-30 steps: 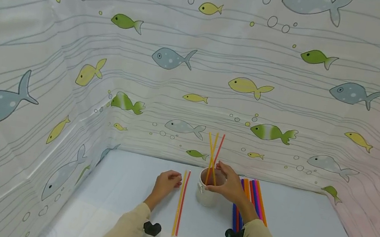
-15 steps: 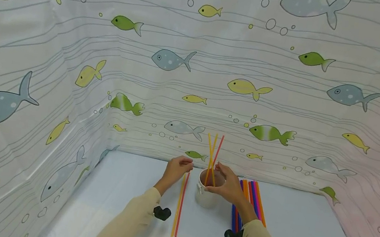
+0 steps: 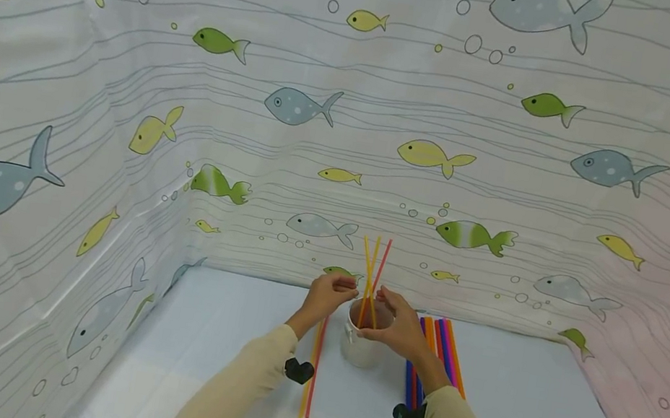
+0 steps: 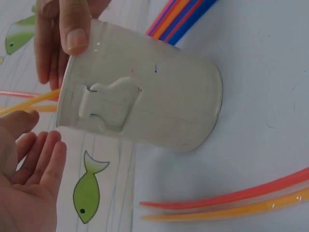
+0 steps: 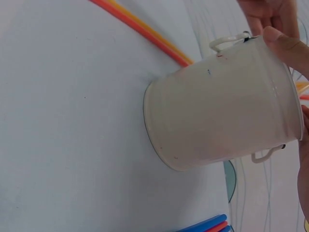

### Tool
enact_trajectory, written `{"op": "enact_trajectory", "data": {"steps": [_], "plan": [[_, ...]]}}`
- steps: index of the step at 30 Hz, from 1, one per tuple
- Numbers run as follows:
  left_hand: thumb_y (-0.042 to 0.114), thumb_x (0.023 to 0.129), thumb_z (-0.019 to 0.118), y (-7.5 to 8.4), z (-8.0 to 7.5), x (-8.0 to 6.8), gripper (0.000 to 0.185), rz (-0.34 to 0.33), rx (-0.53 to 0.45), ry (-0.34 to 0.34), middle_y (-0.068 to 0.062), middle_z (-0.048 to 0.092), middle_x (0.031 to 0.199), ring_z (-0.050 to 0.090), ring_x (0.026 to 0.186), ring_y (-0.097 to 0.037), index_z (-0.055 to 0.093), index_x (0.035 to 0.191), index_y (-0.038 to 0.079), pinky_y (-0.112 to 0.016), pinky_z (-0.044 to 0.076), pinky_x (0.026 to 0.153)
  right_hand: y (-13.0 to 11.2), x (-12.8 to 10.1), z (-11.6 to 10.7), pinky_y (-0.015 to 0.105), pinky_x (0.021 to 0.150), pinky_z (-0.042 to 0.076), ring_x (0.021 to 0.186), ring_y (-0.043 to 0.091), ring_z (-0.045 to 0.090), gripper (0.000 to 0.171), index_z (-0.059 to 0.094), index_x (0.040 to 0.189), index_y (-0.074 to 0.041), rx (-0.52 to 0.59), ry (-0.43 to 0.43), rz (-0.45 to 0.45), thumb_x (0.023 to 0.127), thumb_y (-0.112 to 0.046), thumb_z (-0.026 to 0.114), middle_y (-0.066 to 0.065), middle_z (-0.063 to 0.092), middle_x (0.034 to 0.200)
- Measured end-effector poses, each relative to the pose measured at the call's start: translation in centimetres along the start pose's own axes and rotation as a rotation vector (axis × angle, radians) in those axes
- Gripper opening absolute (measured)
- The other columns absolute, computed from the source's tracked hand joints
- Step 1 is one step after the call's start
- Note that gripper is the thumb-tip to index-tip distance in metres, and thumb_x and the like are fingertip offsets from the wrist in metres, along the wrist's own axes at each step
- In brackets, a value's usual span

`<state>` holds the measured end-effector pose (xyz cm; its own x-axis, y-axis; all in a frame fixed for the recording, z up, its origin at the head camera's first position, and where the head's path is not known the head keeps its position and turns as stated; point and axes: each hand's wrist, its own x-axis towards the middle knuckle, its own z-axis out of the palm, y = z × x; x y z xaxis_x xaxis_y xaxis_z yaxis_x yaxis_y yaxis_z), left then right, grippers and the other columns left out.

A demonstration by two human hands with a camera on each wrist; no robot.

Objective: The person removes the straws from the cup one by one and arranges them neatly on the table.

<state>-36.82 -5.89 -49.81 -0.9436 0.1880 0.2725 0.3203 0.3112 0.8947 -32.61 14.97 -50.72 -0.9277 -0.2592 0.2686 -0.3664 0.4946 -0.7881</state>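
A white cup with two small side handles (image 3: pixel 357 351) stands upright on the table. Two yellow straws (image 3: pixel 368 262) and a red straw (image 3: pixel 382 264) lean out of it. My right hand (image 3: pixel 402 326) grips the rim, its thumb on the near side by a handle (image 4: pixel 108 104) and its fingers round the far side. Across the opening, my left hand (image 3: pixel 329 296) is beside the rim, thumb and fingers slightly bent and holding nothing; in the left wrist view its fingertips (image 4: pixel 55 145) are close to the leaning straws. Below it lie a red straw (image 3: pixel 315 374) and a yellow straw (image 3: pixel 307 387).
Right of the cup, partly under my right forearm, lies a bundle of thicker blue, red, orange and pink straws (image 3: pixel 449 351). A fish-patterned cloth (image 3: pixel 287 179) walls the table (image 3: pixel 526 415) at the back and both sides.
My left hand has moved up and to the right, from beside the two lying straws to the cup's rim. My right hand keeps its hold on the cup.
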Motion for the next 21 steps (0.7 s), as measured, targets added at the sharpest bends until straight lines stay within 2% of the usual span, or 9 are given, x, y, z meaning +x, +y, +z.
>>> {"op": "enact_trajectory", "data": {"steps": [5, 9, 17, 21], "plan": [[0.012, 0.088, 0.074, 0.5, 0.7, 0.1, 0.032, -0.001, -0.006, -0.007, -0.011, 0.070, 0.107, 0.069, 0.097, -0.022, 0.066, 0.116, -0.002, -0.028, 0.057, 0.082, 0.0, 0.1, 0.0, 0.048, 0.108, 0.039, 0.127, 0.026, 0.050, 0.108, 0.039, 0.148, -0.002, -0.016, 0.003, -0.003, 0.062, -0.040, 0.093, 0.008, 0.055, 0.135], [0.008, 0.087, 0.074, 0.7, 1.2, 0.5, 0.033, 0.034, -0.014, 0.000, -0.016, 0.070, 0.106, 0.069, 0.095, -0.026, 0.065, 0.115, -0.007, -0.029, 0.058, 0.081, -0.1, 0.1, 0.0, 0.048, 0.108, 0.039, 0.127, 0.025, 0.050, 0.106, 0.039, 0.149, -0.006, -0.024, 0.002, -0.002, 0.063, -0.038, 0.093, 0.007, 0.054, 0.136], [0.010, 0.087, 0.074, 0.6, 2.2, 1.0, 0.028, 0.035, -0.010, -0.004, -0.011, 0.072, 0.103, 0.070, 0.093, -0.021, 0.068, 0.113, 0.001, -0.026, 0.057, 0.079, -0.2, 0.1, 0.0, 0.046, 0.108, 0.039, 0.126, 0.023, 0.050, 0.105, 0.039, 0.149, -0.009, -0.016, 0.013, -0.018, 0.063, -0.036, 0.093, 0.007, 0.054, 0.136], [0.008, 0.087, 0.074, 0.6, 2.6, 1.2, 0.024, 0.056, -0.001, 0.020, -0.009, 0.073, 0.098, 0.070, 0.090, -0.020, 0.070, 0.109, 0.001, -0.026, 0.058, 0.078, 0.0, 0.0, 0.0, 0.047, 0.107, 0.040, 0.127, 0.024, 0.050, 0.106, 0.039, 0.149, -0.007, -0.023, 0.016, -0.019, 0.063, -0.038, 0.093, 0.007, 0.054, 0.136]]}}
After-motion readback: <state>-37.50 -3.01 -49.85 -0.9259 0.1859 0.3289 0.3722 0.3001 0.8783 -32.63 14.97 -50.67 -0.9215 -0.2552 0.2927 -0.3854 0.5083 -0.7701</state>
